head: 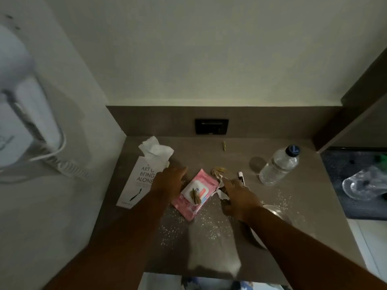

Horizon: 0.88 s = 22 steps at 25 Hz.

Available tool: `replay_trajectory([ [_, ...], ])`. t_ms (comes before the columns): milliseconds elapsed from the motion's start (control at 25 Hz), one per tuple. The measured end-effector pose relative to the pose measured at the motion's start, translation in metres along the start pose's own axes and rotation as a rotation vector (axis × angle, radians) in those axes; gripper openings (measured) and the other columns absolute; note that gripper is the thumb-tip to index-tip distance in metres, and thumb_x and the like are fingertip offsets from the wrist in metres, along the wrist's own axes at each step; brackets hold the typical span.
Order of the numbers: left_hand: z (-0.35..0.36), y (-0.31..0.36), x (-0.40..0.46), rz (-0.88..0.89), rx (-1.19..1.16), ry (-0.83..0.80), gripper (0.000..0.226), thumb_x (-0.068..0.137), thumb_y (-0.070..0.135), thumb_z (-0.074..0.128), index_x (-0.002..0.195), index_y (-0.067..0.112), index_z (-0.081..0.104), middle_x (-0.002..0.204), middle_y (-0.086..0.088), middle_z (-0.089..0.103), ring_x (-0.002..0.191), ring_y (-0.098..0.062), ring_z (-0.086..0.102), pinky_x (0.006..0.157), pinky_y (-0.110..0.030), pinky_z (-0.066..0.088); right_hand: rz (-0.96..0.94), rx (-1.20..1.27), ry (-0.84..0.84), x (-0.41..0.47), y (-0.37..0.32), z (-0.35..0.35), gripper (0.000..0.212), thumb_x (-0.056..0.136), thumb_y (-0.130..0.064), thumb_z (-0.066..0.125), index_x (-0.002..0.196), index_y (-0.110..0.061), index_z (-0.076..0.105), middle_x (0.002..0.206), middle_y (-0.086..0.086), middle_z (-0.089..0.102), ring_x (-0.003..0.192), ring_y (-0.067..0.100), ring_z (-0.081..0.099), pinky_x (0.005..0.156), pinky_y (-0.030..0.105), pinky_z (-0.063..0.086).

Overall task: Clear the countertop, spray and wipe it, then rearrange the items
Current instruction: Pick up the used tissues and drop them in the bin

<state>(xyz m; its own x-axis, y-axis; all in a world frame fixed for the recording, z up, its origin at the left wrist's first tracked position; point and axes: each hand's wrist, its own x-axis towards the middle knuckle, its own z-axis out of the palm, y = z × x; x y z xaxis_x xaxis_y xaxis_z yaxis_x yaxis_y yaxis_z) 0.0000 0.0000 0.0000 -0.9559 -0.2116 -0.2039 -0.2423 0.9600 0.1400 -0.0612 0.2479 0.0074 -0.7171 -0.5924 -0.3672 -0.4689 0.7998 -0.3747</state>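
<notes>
Countertop [282, 210] cluttered, dusted with white specks. Pink wipes pack [193, 195] lies at centre, between both hands. Left hand [169, 181] open, fingers spread, beside the pack and white book [138, 181]. Right hand [236, 195] pinches crumpled paper scrap [222, 192]. Water bottle [279, 166] stands far right.

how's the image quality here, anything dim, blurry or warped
Head view: dim overall, with the countertop dark; the white wall-mounted device at left is blurred and stretched by wide-angle distortion; a white smear at the near edge is too blurred to identify; the book title stays partly readable.
</notes>
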Motion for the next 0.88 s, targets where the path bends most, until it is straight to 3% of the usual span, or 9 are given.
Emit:
replay_trajectory([
  [80, 0.008, -0.006, 0.008, -0.030, -0.016, -0.080, 0.047, 0.096, 0.018, 0.047, 0.142, 0.025, 0.042, 0.136, -0.007, 0.055, 0.119, -0.027, 0.056, 0.093, -0.042, 0.048, -0.045, -0.083, -0.018, 0.014, 0.002, 0.001, 0.105, 0.075, -0.025, 0.075, 0.151, -0.033, 0.003, 0.162, 0.007, 0.005, 0.122, 0.037, 0.052, 0.086, 0.045, 0.054],
  [160, 0.017, -0.012, 0.012, -0.057, -0.008, -0.074, 0.046, 0.097, 0.013, 0.044, 0.142, 0.025, 0.043, 0.136, -0.010, 0.054, 0.120, -0.028, 0.055, 0.094, -0.040, 0.049, -0.080, -0.136, -0.052, 0.030, 0.006, -0.004, 0.123, 0.071, -0.015, 0.081, 0.152, -0.036, -0.009, 0.162, 0.004, -0.020, 0.131, 0.039, 0.044, 0.090, 0.046, 0.054],
  [240, 0.023, -0.016, 0.017, -0.063, -0.017, -0.055, 0.044, 0.099, 0.013, 0.043, 0.142, 0.023, 0.044, 0.138, -0.013, 0.052, 0.121, -0.028, 0.055, 0.095, -0.037, 0.048, -0.115, -0.167, -0.086, 0.049, 0.009, -0.012, 0.127, 0.069, -0.006, 0.081, 0.151, -0.038, -0.011, 0.159, 0.002, -0.027, 0.130, 0.038, 0.045, 0.085, 0.039, 0.056],
  [400, 0.025, -0.025, 0.025, -0.124, -0.076, -0.042, 0.040, 0.099, 0.014, 0.047, 0.138, 0.019, 0.049, 0.137, -0.014, 0.050, 0.119, -0.028, 0.055, 0.095, -0.034, 0.048, -0.209, -0.296, -0.209, 0.071, 0.010, -0.020, 0.095, 0.078, -0.009, 0.075, 0.152, -0.032, 0.020, 0.163, 0.003, 0.010, 0.131, 0.032, 0.044, 0.092, 0.034, 0.050],
  [560, 0.023, -0.023, 0.025, -0.142, -0.124, -0.011, 0.029, 0.100, 0.017, 0.046, 0.125, 0.009, 0.058, 0.123, -0.013, 0.057, 0.106, -0.026, 0.061, 0.086, -0.031, 0.050, -0.209, -0.277, -0.225, 0.075, 0.005, -0.024, 0.048, 0.087, -0.018, 0.064, 0.134, -0.024, 0.055, 0.150, 0.006, 0.039, 0.123, 0.028, 0.053, 0.094, 0.037, 0.049],
  [640, 0.021, -0.020, 0.021, -0.117, -0.162, 0.004, 0.025, 0.099, 0.014, 0.048, 0.119, 0.009, 0.061, 0.121, -0.011, 0.060, 0.103, -0.022, 0.061, 0.084, -0.026, 0.050, -0.223, -0.256, -0.156, 0.071, 0.003, -0.022, 0.032, 0.089, -0.019, 0.060, 0.121, -0.021, 0.063, 0.135, 0.007, 0.053, 0.116, 0.026, 0.058, 0.091, 0.036, 0.049],
  [720, 0.013, -0.015, 0.015, -0.025, -0.189, 0.065, 0.020, 0.095, 0.009, 0.054, 0.112, 0.011, 0.064, 0.118, -0.009, 0.061, 0.099, -0.017, 0.061, 0.079, -0.020, 0.047, -0.148, -0.150, -0.058, 0.070, 0.004, -0.022, 0.017, 0.088, -0.019, 0.061, 0.103, -0.018, 0.068, 0.113, 0.006, 0.063, 0.099, 0.022, 0.062, 0.079, 0.031, 0.047],
  [800, -0.002, -0.012, 0.008, 0.049, -0.268, 0.194, 0.022, 0.090, 0.003, 0.057, 0.108, 0.010, 0.067, 0.114, -0.007, 0.064, 0.100, -0.018, 0.060, 0.078, -0.019, 0.043, -0.024, 0.033, 0.070, 0.076, 0.007, -0.028, 0.012, 0.087, -0.015, 0.063, 0.096, -0.015, 0.071, 0.099, 0.008, 0.068, 0.084, 0.020, 0.062, 0.073, 0.031, 0.048],
  [880, -0.022, -0.015, 0.003, 0.025, -0.366, 0.379, 0.019, 0.090, 0.003, 0.052, 0.096, 0.009, 0.069, 0.096, -0.007, 0.068, 0.090, -0.020, 0.061, 0.074, -0.024, 0.045, 0.055, 0.202, 0.226, 0.091, 0.010, -0.042, 0.010, 0.086, -0.009, 0.064, 0.089, -0.014, 0.073, 0.088, 0.007, 0.070, 0.075, 0.018, 0.063, 0.069, 0.030, 0.049],
])
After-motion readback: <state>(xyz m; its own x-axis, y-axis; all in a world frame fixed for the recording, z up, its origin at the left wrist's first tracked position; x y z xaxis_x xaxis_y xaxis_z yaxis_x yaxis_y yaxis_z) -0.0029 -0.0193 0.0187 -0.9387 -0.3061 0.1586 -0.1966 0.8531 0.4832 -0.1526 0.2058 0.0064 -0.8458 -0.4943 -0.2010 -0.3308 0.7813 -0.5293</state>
